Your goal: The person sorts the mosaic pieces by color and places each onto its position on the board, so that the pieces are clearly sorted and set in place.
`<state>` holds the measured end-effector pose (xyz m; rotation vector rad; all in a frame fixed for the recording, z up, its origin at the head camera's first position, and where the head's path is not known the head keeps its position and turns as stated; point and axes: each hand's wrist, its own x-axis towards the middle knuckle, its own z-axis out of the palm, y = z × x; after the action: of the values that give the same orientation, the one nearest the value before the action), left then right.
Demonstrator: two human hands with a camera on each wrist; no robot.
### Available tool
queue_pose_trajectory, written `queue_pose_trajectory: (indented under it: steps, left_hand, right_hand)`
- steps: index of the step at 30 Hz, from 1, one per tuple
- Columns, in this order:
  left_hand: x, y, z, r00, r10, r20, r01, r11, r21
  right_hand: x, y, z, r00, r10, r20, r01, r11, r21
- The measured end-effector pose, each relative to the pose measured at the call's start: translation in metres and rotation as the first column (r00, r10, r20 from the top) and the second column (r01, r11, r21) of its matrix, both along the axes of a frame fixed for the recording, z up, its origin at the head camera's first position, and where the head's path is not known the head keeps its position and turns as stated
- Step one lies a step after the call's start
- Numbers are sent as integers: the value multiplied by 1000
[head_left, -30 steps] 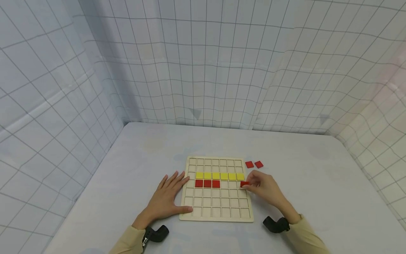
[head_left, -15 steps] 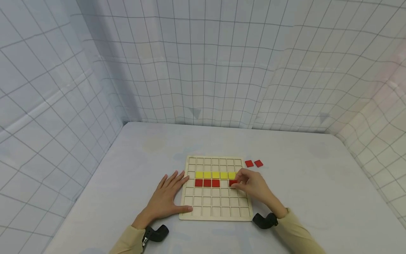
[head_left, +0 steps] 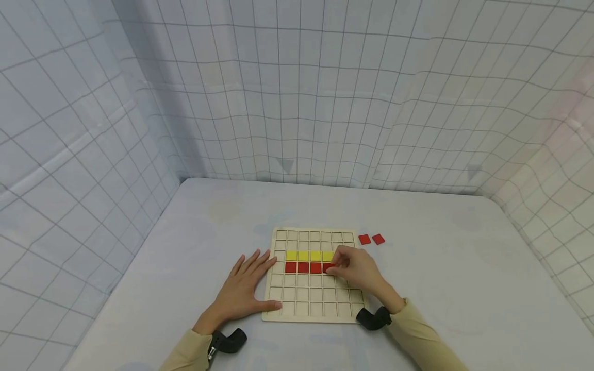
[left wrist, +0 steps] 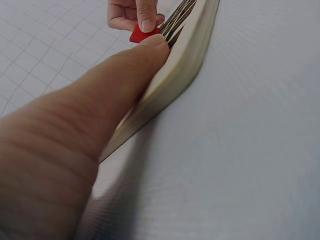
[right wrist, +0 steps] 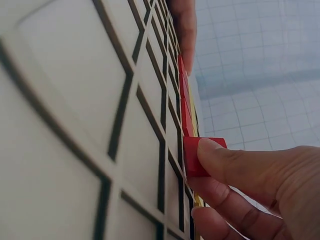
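A pale wooden grid board [head_left: 316, 296] lies on the table. My left hand [head_left: 245, 288] rests flat at its left edge, fingers spread, with the thumb on the front left corner. My right hand [head_left: 357, 268] pinches a red square tile [right wrist: 196, 159] between thumb and fingers, tilted over the fourth cell of the red row. Left of it, three red tiles [head_left: 303, 267] sit in that row. Behind runs a row of yellow tiles [head_left: 303, 255], its right end hidden by my right hand. In the left wrist view, the pinched red tile [left wrist: 142, 34] shows beyond my left thumb.
Two loose red tiles [head_left: 371, 239] lie on the table [head_left: 445, 268] off the board's far right corner. A black wrist camera [head_left: 371, 318] on the right arm hangs over the board's front right corner. A grid-patterned curtain [head_left: 315, 113] surrounds the table.
My right hand has moved left across the board with the red tile, from the right edge to beside the three red tiles. My left hand has stayed in place.
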<state>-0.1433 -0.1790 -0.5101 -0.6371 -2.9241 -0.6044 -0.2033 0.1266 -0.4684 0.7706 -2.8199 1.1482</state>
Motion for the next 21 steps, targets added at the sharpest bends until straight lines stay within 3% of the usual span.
queue_pose_trajectory:
  steps: [21]
  left_hand:
    - [1,2,0,999,-10,-52,12,999,35]
  right_hand:
    - [-2,-1,0,998,-52,46,49,996,77]
